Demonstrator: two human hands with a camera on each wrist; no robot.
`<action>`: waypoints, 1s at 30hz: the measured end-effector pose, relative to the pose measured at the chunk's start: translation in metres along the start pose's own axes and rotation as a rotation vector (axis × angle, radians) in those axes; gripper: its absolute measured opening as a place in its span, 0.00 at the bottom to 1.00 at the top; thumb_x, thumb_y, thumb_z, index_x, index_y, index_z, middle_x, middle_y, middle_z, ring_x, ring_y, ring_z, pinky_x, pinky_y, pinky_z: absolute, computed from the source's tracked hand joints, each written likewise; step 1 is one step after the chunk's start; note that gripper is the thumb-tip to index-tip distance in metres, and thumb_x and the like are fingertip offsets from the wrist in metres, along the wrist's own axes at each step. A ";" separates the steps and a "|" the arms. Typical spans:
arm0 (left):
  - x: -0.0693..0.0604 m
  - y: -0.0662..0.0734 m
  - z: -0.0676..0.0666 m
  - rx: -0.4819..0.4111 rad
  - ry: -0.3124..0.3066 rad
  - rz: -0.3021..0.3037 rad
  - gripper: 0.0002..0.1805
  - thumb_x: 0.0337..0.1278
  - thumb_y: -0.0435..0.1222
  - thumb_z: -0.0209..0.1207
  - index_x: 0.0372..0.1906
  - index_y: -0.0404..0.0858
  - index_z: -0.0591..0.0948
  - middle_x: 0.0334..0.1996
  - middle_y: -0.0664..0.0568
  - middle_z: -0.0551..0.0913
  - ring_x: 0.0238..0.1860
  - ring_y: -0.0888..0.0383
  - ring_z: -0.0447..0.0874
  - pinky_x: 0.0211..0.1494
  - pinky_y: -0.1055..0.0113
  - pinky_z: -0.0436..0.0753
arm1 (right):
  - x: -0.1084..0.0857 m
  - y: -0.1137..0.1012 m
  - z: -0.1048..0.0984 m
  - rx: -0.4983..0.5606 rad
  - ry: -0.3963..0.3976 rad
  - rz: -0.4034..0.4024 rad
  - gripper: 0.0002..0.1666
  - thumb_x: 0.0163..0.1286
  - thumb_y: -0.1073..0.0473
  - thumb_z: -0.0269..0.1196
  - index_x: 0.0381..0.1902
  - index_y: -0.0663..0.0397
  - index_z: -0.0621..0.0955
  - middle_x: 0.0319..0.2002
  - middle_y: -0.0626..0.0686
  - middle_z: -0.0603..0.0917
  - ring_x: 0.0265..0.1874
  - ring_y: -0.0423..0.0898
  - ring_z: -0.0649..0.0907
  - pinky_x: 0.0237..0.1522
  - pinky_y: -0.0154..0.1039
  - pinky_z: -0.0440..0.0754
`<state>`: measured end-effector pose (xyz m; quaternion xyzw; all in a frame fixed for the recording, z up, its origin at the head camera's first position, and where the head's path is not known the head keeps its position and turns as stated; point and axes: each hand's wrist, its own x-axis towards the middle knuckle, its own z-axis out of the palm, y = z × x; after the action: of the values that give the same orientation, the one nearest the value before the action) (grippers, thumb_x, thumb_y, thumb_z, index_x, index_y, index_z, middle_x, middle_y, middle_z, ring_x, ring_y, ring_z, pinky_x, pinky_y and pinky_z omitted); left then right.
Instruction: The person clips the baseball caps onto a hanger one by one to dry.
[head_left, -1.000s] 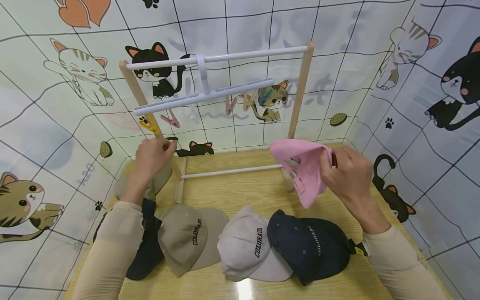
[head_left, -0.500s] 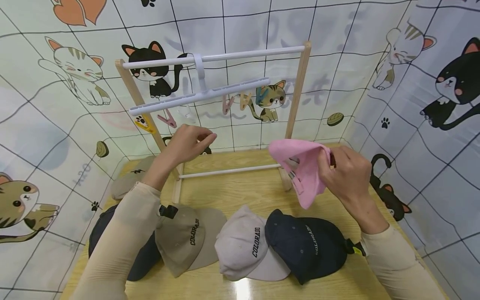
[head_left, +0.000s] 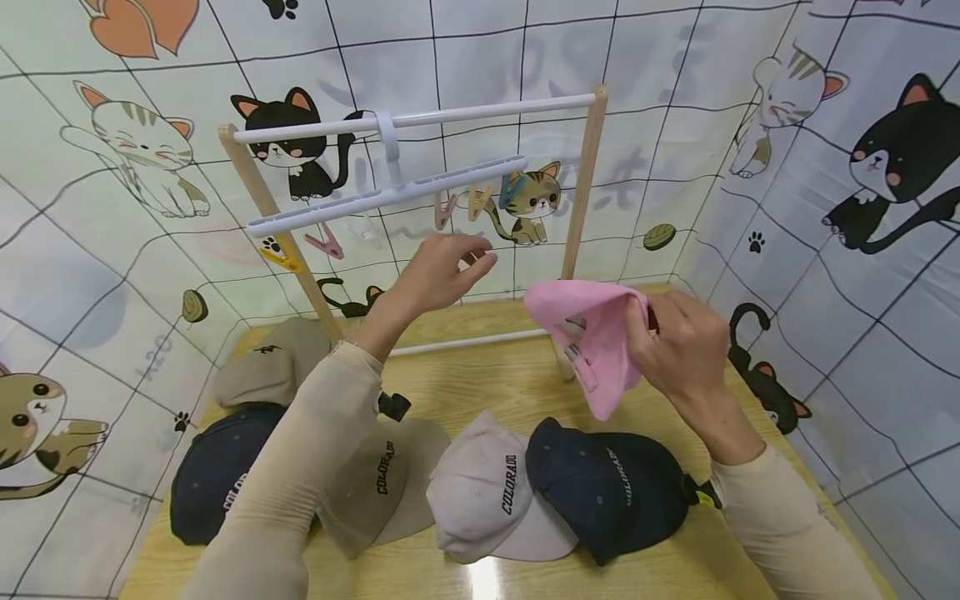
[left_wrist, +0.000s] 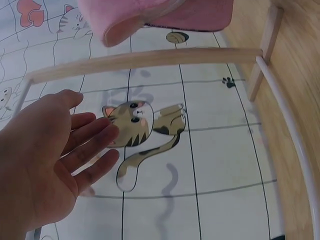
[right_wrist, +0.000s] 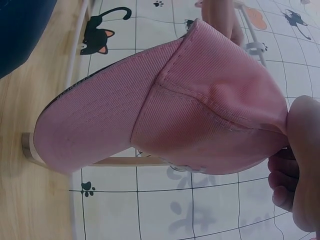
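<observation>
My right hand (head_left: 682, 350) pinches a pink cap (head_left: 592, 333) by its crown, holding it in the air in front of the rack's right post. In the right wrist view the cap's brim (right_wrist: 95, 110) points away from the fingers. My left hand (left_wrist: 50, 150) is in mid-air with loosely bent fingers and an empty palm. It is below a pale hanger (head_left: 390, 193) that hooks over the rack's top bar (head_left: 495, 111). From the hanger dangle several clothespins, among them a yellow one (head_left: 279, 257), a pink one (head_left: 325, 242) and a blue one (head_left: 512, 190).
Along the front of the wooden table (head_left: 465, 383) lie a navy cap (head_left: 622, 483), a pale cap (head_left: 480, 492), a khaki cap (head_left: 367, 500) and another navy cap (head_left: 210, 475), partly behind my left sleeve. A tan cap (head_left: 255, 367) lies at the back left.
My left hand has moved right, away from near the yellow clothespin to the middle of the rack. My right hand still holds the pink cap in nearly the same place.
</observation>
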<state>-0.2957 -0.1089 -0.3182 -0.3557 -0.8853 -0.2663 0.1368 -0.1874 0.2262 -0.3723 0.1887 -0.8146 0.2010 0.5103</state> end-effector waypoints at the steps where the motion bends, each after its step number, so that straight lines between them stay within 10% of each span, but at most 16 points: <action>1: 0.003 0.002 0.004 -0.003 0.001 -0.002 0.17 0.88 0.41 0.60 0.61 0.34 0.91 0.53 0.43 0.96 0.52 0.48 0.97 0.59 0.51 0.92 | 0.000 0.000 0.000 0.001 0.001 0.002 0.28 0.80 0.57 0.58 0.21 0.72 0.82 0.19 0.66 0.84 0.15 0.60 0.81 0.20 0.48 0.71; 18: 0.035 0.017 0.044 0.011 0.151 -0.237 0.24 0.87 0.48 0.57 0.63 0.30 0.87 0.54 0.36 0.94 0.54 0.39 0.95 0.62 0.45 0.91 | 0.001 -0.006 0.006 0.044 0.021 -0.017 0.26 0.78 0.59 0.60 0.20 0.70 0.82 0.18 0.65 0.84 0.17 0.60 0.82 0.22 0.48 0.72; 26: 0.053 0.022 0.048 -0.048 0.093 -0.407 0.45 0.88 0.55 0.52 0.87 0.24 0.60 0.65 0.30 0.88 0.61 0.34 0.92 0.69 0.42 0.88 | 0.002 -0.010 0.010 0.037 0.013 -0.011 0.26 0.78 0.59 0.60 0.20 0.71 0.83 0.18 0.64 0.84 0.16 0.60 0.82 0.21 0.48 0.72; 30: 0.060 0.023 0.050 -0.142 0.081 -0.466 0.50 0.87 0.56 0.51 0.91 0.28 0.49 0.84 0.30 0.70 0.79 0.32 0.79 0.82 0.40 0.79 | 0.002 -0.012 0.012 0.037 0.009 -0.015 0.26 0.78 0.59 0.60 0.20 0.70 0.83 0.18 0.64 0.83 0.15 0.58 0.80 0.21 0.47 0.71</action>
<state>-0.3243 -0.0332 -0.3247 -0.1396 -0.9163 -0.3664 0.0817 -0.1912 0.2099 -0.3735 0.2036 -0.8070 0.2130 0.5117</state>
